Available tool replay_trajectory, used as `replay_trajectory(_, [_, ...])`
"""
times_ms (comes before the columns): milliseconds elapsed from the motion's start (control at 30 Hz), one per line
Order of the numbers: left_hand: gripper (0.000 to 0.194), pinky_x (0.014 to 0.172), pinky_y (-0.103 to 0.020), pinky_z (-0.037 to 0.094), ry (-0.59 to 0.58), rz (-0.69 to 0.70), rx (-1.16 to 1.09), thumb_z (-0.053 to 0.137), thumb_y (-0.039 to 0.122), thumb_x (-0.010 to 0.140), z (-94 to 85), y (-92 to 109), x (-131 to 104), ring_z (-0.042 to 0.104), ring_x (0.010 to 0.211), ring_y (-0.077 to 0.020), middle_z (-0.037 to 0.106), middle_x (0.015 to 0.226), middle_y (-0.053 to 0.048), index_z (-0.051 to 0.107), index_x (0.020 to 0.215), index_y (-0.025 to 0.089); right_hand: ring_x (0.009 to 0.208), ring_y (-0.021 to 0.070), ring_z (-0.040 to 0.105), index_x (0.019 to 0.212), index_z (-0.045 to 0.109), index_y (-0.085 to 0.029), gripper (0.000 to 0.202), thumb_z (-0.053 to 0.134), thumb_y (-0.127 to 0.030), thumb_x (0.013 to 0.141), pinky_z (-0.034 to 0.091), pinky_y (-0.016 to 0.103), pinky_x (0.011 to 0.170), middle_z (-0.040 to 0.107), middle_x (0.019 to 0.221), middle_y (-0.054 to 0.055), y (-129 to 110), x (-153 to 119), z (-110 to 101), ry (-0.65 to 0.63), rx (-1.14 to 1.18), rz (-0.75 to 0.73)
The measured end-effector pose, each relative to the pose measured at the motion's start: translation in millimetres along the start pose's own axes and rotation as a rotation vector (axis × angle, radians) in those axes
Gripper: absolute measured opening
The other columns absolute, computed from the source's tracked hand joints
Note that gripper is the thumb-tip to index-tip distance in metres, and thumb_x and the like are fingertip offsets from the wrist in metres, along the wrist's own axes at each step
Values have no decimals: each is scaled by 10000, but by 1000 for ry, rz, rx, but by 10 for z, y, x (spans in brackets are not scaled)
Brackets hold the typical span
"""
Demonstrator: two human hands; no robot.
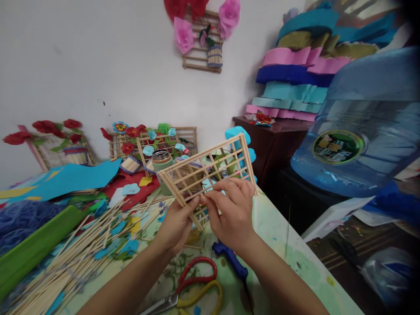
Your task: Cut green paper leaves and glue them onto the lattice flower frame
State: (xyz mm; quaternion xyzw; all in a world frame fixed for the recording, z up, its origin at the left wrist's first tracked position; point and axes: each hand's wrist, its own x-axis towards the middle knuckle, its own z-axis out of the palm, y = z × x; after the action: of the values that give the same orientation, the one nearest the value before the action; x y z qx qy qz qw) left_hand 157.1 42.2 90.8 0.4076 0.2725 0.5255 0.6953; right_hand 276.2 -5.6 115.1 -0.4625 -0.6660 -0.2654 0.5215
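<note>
A lattice frame of thin wooden sticks is held up at a tilt over the table. My left hand is closed on its lower left side, thumb on the front. My right hand is in front of the lattice, thumb and forefinger pinched together close to my left thumb. What sits in that pinch is too small to tell. Below the hands lie scissors with a red and a yellow handle loop, and a blue-handled tool, perhaps a glue gun, partly covered by my right arm.
Loose wooden sticks, blue yarn and a green paper roll cover the left. Behind stand a jar and flower-decorated frames. A large water bottle stands right, beyond the table edge. A decorated frame hangs on the wall.
</note>
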Motion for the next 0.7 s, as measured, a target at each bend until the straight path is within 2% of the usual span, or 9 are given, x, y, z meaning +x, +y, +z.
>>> replay_trajectory(67, [299,902,-349,462,53,91,14,813,307,622,-38,29,54,640,963,-236,736,904,-38,721,881,187,890,205,522,822,635,-209,43,606,-220,851,353,394,824,635,870,32,27,7,-35,-4,75,76])
replay_trajectory(133, [272,948,-361,437,104,235,132,779,328,669,-116,38,108,622,1013,-247,730,946,-33,718,906,210,914,211,536,903,633,-205,114,594,-305,865,383,395,844,635,916,46,67,10,-47,-42,222,197])
replay_trajectory(233, [230,1000,-376,386,145,533,549,714,316,739,-292,26,180,572,1092,-275,703,1007,-56,714,949,223,981,228,569,1088,592,-201,360,529,-492,884,432,391,862,642,1029,76,145,-8,-14,-105,579,428])
replay_trajectory(300, [180,948,-408,405,149,783,815,701,290,732,-404,28,217,571,1024,-292,674,953,-77,708,891,207,1019,237,587,1136,580,-204,473,442,-588,898,450,392,880,650,1070,87,196,-31,25,-117,812,561])
replay_trajectory(367, [110,909,-430,402,129,1029,1021,660,255,753,-476,52,239,562,968,-291,641,857,-76,693,840,196,1041,246,595,1103,609,-206,502,399,-616,904,458,388,884,664,1064,86,238,-46,54,-98,936,676])
replay_trajectory(433, [108,905,-435,380,108,1245,1180,612,219,786,-508,90,247,557,949,-281,631,813,-68,689,860,201,1004,244,612,1041,640,-204,461,442,-595,898,469,371,854,679,1014,75,263,-40,59,-75,977,775])
replay_trajectory(533, [169,934,-429,331,137,1504,1302,577,162,815,-529,126,256,567,934,-254,664,824,-52,694,918,229,775,194,619,871,649,-188,344,551,-517,870,477,309,718,667,813,31,270,1,36,-97,1032,827])
replay_trajectory(600, [211,948,-416,313,158,1598,1330,584,121,812,-552,115,276,575,928,-236,681,825,-42,694,942,245,634,152,564,763,613,-183,315,577,-479,863,447,268,625,608,680,-4,267,26,27,-92,1057,820])
replay_trajectory(700, [251,963,-407,305,145,1591,1385,618,102,783,-591,52,320,584,942,-230,692,821,-43,693,957,267,576,134,521,730,582,-185,311,581,-468,857,414,250,573,557,619,-22,273,35,50,-20,1039,843])
